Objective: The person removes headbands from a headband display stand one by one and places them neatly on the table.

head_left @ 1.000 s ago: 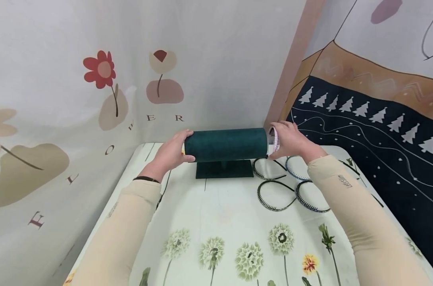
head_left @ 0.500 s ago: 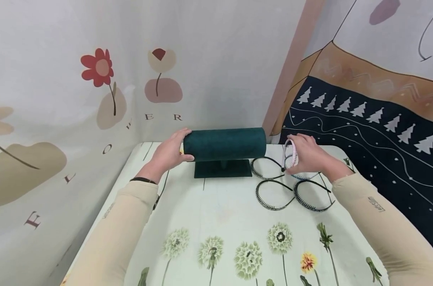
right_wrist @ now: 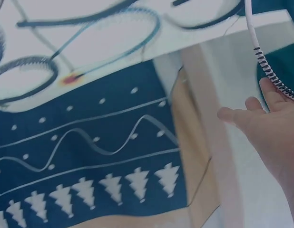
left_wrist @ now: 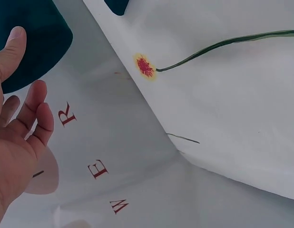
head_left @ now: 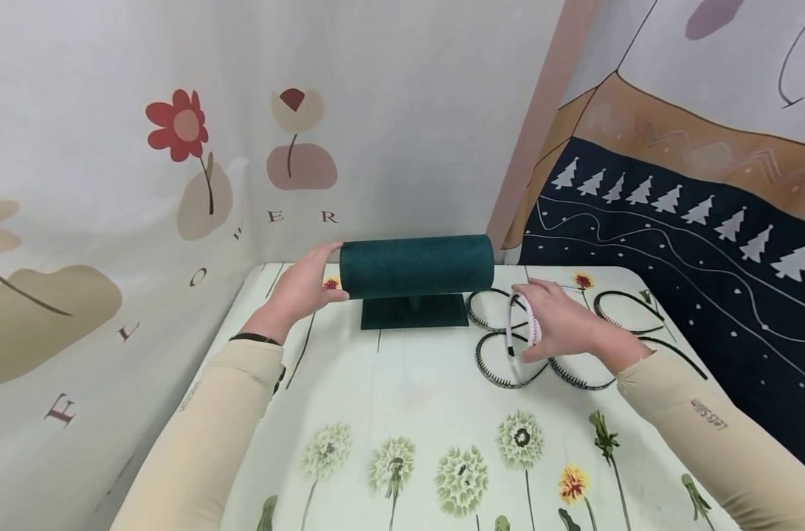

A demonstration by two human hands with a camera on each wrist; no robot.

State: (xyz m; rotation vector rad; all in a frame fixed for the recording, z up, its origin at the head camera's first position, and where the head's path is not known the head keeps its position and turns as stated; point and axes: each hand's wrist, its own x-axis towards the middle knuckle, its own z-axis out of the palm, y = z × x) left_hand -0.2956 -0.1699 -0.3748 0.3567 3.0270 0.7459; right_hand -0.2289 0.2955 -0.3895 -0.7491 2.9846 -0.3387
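A dark green velvet cylinder stand stands at the back of the table on a flat base. My left hand is at its left end, fingers spread and relaxed; in the left wrist view the thumb overlaps the green end, and whether it touches is unclear. My right hand pinches a pale pink-white toothed headband above the table, right of the stand. Its dark teeth show in the right wrist view. Below it lie several dark headbands, partly hidden by the hand.
A light blue headband lies among the dark ones, seen in the right wrist view. Another dark headband lies at the table's right side. A flower-printed cloth covers the table; printed curtains hang behind it.
My right hand has carried the pale headband away from the stand's right end, rightward and then down toward the other headbands. My left hand has eased slightly off the stand's left end.
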